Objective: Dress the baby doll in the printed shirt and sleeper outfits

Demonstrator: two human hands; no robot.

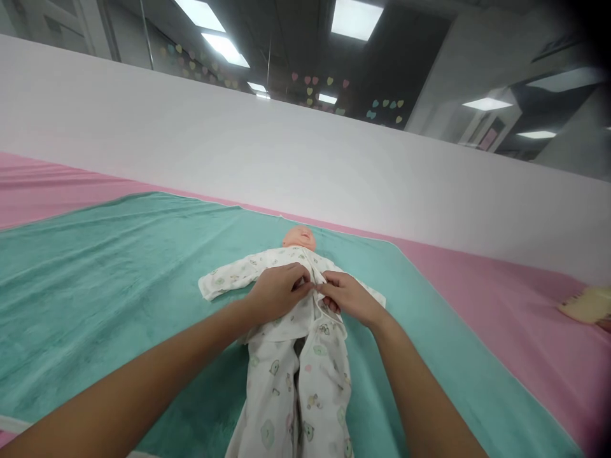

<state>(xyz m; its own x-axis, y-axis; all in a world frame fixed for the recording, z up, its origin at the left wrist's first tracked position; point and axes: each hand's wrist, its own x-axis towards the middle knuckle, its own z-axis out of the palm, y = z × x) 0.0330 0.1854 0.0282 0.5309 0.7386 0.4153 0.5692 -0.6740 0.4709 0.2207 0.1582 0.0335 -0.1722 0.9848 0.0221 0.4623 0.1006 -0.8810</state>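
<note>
A baby doll [299, 238] lies on its back in the middle of a teal plush towel [119, 286], its bald head near the towel's far edge and its body running toward the person. It wears a long-sleeved white printed baby sleeper [321, 381], scattered with small green, grey and pink animal faces. The cloth looks soft and slightly creased, and the legs run down past the bottom of the view, with a narrow gap of towel showing between them. The sleeper's sleeves lie spread out on the towel to either side, and its front has overlapping panels that meet down the doll's chest.

The left hand [277, 292] and the right hand [347, 298] both rest on the middle of the sleeper, with their fingertips almost meeting. The fingers of each hand are curled and pressed together, and they appear to pinch the front edges of the sleeper at the chest, though the exact fold is hidden beneath them. Both forearms reach in from the lower corners, bare to the elbow.

Beyond the towel's far edge lies a pink sheet [501, 318], with a pale yellow item [588, 304] on it, cut off at the right of the view. Past the sheet rises a white panel [238, 140], and above it paper hearts [315, 86] dot a glass wall.
</note>
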